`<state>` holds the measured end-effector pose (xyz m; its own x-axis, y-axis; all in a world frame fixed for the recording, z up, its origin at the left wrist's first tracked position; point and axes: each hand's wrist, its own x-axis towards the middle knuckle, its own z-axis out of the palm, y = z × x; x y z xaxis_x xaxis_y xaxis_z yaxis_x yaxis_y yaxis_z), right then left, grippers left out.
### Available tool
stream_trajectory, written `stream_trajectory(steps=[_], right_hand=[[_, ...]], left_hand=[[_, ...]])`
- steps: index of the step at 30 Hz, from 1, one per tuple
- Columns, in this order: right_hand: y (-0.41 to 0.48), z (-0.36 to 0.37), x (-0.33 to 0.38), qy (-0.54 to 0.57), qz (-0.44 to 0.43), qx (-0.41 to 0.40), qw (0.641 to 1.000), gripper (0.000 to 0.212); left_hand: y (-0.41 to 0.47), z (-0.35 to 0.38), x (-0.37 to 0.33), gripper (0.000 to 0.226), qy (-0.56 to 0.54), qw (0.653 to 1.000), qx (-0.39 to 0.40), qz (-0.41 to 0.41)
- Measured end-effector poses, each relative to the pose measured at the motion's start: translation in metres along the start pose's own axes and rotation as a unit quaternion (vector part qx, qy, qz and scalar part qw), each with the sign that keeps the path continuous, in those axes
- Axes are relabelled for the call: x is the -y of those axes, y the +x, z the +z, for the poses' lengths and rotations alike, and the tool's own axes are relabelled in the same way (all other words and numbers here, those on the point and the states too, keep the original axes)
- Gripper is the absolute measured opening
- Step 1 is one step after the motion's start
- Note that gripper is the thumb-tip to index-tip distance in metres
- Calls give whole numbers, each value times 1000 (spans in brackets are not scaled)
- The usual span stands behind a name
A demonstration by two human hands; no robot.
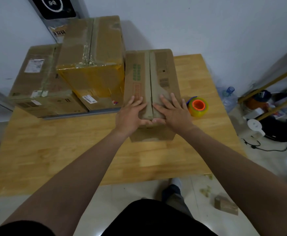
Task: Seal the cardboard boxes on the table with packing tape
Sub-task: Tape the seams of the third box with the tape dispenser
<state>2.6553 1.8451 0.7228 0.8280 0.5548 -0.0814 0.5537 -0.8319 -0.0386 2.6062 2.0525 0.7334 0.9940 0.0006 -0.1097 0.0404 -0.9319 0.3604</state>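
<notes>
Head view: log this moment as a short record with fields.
box in work: cardboard box upright on the table, top flaps closed, seam running away from the person
left hand: fingers flat on the left flap, near end
right hand: fingers flat on the right flap, near end
tape roll: yellowish, orange core, on the table right of the box, untouched
other boxes: tall box and low box to the left, both taped
fresh tape on seam: cannot tell

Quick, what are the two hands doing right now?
Left hand: open, fingers flat, pressing on the top of the box.
Right hand: open, flat on the same box, holding nothing.
</notes>
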Motion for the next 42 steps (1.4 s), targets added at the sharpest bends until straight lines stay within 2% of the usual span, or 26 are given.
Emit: stream_trajectory(steps=[3,7,14,20,24,27,29,31,34,38,42], right_hand=[[0,2,-2,-20,-9,3,1000,86],[0,2,-3,-9,-17,-10,1000,96],[-1,3,-4,-11,-17,-7,1000,81],[-2,-2,-2,-19,-20,1,1000,84],[-4,-2,0,-57,-28,9,998,82],[-5,-1,1,-71,-27,15,997,78],[-9,-5,2,-63,-46,-2,997,69],[-10,-10,3,-2,-84,-14,996,52],[-9,-22,18,95,-111,-19,989,44],[0,-16,32,111,-121,3,986,44],[-4,-4,23,93,-123,-36,987,46]], left_hand=[[-3,-7,13,85,-67,998,8,12],[-8,-22,36,75,-157,987,17,32],[-5,-41,65,77,-116,987,91,62],[-3,-48,77,82,-115,978,154,86],[-6,-44,66,78,-110,984,122,68],[-14,-24,46,85,-50,991,99,72],[-13,-12,32,90,-6,995,91,49],[-12,-11,24,93,11,995,91,26],[-12,-14,28,83,-62,993,89,40],[-14,-9,32,61,-109,992,43,44],[-18,-2,25,58,-169,985,5,-15]])
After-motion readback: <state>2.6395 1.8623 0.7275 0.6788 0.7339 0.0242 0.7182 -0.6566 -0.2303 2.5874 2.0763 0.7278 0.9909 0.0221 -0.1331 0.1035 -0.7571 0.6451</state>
